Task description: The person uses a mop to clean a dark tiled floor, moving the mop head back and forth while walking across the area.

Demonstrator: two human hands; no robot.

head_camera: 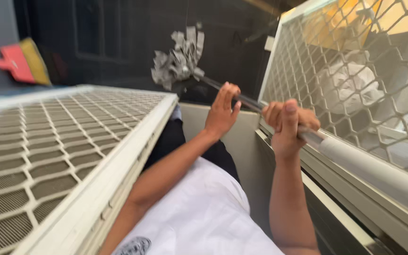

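A mop with a grey strip head [178, 59] hangs over a dark floor, its metal pole [355, 158] running down to the lower right. My right hand [289, 125] is shut on the pole, thumb up. Farther along toward the head, my left hand [223, 111] holds the thinner part of the pole with its fingers partly spread. My white shirt and dark trousers fill the lower middle.
A white-framed mesh screen door [86, 156] stands at my left, swung open. A second white mesh screen [355, 71] is at the right, with a pale sill below it. A red and yellow object [22, 61] lies at the far left.
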